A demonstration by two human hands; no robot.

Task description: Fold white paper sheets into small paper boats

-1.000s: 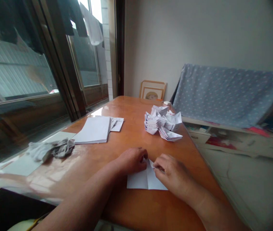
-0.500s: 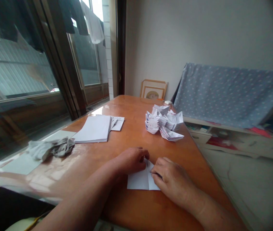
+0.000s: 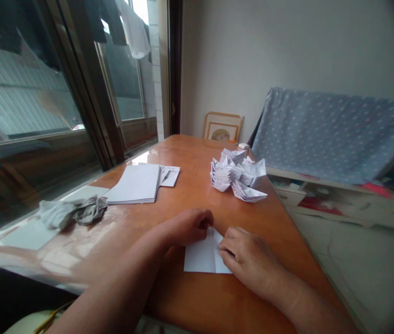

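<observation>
sheet under inspection: 1 white paper sheet [image 3: 202,255], folded, lying flat on the orange wood tabletop [image 3: 197,301] near the edge closest to the person. a centre crease runs from the person toward the far end of the tabletop, pointing at the pile of folded paper boats [image 3: 235,174]. the upper part of the sheet is covered by the hands, so its long axis cannot be confirmed.

hands: 2 hands, close together but not touching. the left hand [image 3: 186,227] is curled at the sheet's upper left, its fingertips [image 3: 206,223] at the top of the fold. the right hand [image 3: 245,260] lies on the right flap, its fingertips [image 3: 222,248] near the crease. whether either hand is gripping the paper cannot be determined.

surroundings: the left forearm [image 3: 120,283] lies across the tabletop to the left of the sheet, between it and a crumpled grey cloth [image 3: 75,212]. beyond the cloth is a stack of white paper [image 3: 134,184], with a small printed slip [image 3: 171,175] partly under it. a pale flat sheet [image 3: 26,234] lies at the window side, under the cloth's left end. the boats sit in 1 loose heap, well apart from the hands. a framed picture [image 3: 222,127] leans against the wall [image 3: 252,60] behind the tabletop. a blue dotted cloth [image 3: 329,134] hangs over a low white cabinet [image 3: 322,200] on the right.
</observation>
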